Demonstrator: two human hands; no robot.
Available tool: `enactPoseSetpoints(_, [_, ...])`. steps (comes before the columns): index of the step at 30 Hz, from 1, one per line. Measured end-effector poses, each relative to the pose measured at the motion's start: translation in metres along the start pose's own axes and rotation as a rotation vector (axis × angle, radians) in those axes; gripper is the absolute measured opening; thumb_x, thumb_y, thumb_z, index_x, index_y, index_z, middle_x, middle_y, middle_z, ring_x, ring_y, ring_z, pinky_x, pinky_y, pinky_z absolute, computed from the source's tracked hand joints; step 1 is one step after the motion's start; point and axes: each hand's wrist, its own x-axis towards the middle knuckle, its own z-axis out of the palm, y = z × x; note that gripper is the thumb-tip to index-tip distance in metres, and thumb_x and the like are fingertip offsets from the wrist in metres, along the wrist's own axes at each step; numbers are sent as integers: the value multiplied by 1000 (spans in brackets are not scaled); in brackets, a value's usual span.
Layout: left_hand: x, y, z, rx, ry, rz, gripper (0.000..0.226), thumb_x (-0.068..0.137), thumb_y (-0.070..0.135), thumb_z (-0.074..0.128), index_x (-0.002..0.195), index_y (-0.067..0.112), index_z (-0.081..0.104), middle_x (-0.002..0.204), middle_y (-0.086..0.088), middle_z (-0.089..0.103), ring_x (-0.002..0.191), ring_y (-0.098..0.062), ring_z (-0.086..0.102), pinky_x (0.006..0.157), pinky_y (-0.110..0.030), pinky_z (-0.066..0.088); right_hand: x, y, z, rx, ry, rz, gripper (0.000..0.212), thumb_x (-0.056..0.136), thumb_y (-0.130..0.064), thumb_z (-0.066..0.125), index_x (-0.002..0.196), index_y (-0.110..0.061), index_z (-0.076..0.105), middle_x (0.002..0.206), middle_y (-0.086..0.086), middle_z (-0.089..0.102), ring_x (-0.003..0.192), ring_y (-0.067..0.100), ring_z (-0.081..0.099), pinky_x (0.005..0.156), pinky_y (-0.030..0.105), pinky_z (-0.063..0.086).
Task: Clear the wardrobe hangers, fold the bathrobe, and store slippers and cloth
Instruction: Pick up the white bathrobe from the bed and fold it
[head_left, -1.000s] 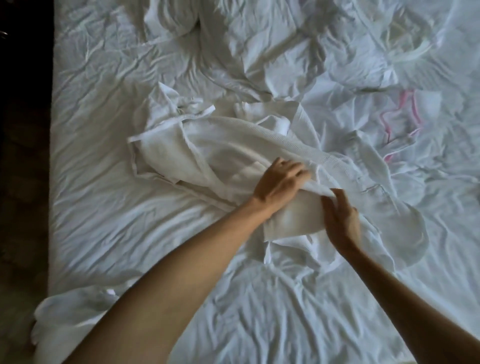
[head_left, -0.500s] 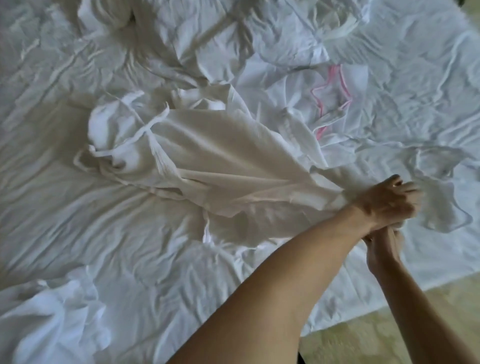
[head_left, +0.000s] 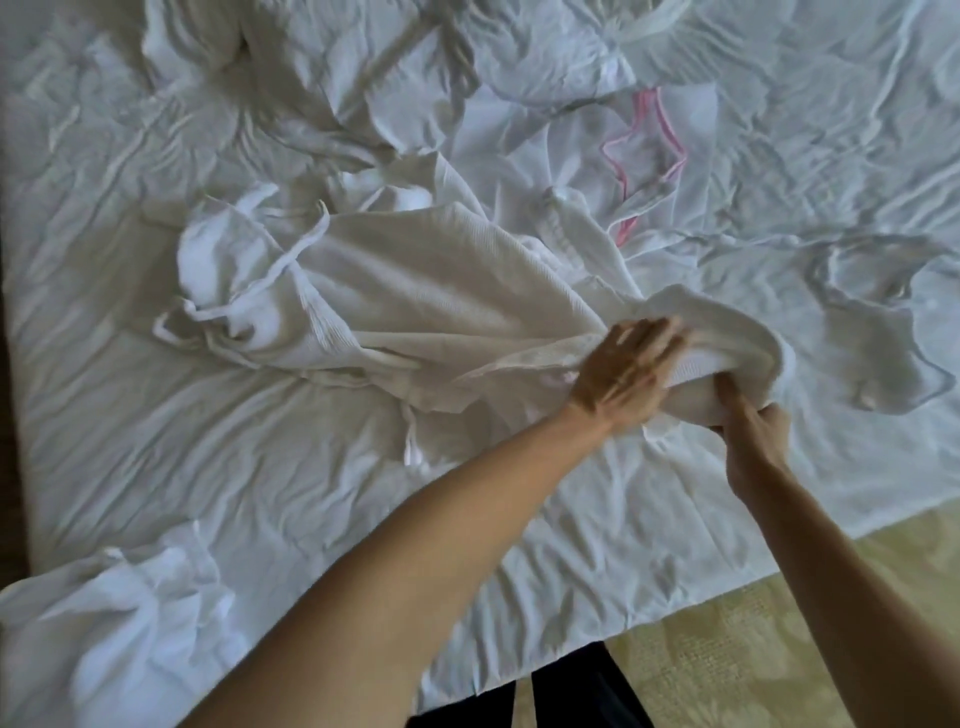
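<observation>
Nearest you, at the bed's (head_left: 311, 519) near left corner, a loose white bundle of cloth (head_left: 119, 613) lies unfolded; I cannot tell whether it is the cloth you are meant to store.

Further in, toward the near right edge, your two hands work close together on the bathrobe (head_left: 415, 291). Your right hand (head_left: 753, 441) has its fingers curled up into the robe's bunched end and grips it. Your left hand (head_left: 623, 374) lies on top of the same end, fingers stretched out and blurred, pressing or smoothing, not gripping.

The robe itself stretches from your hands toward the middle of the bed, crumpled, its belt (head_left: 249, 291) looping loose at the far left end. I judge the fold barely begun: no neat edge or layer shows yet.

Beyond it, toward the far right, a white piece with pink trim (head_left: 644, 150) lies in the rumpled sheets, unhandled.

No hangers, slippers or wardrobe show, so I cannot say how those steps stand. Folding and storing seem mostly ahead of you.
</observation>
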Motion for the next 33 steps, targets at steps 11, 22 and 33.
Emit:
enactPoseSetpoints(11, [-157,-144,-27,151,102,-295,44,85,41,63,120,14,61,113,-6,60,101,-27,58,86,-36,40,-42,-20,67,-605,133,-802,48,76,-12,62,123,-9,54,123,16,51,115,33,47,98,42,38])
enactPoseSetpoints(22, [-204,-296,-90,586,-73,-96,24,67,0,57,84,14,67,81,-5,64,80,-27,64,95,-37,47,-32,1,186,-1283,-622,-1465,25,74,-20,87,92,-9,73,83,8,67,75,32,65,72,41,54])
enactPoseSetpoints(33, [-221,-328,-187,540,-52,-133,34,97,38,54,78,12,62,60,-1,61,48,-26,62,40,-32,45,-30,-101,173,-1122,-620,-1308,30,96,-43,58,92,-16,72,75,5,73,63,31,69,53,29,43])
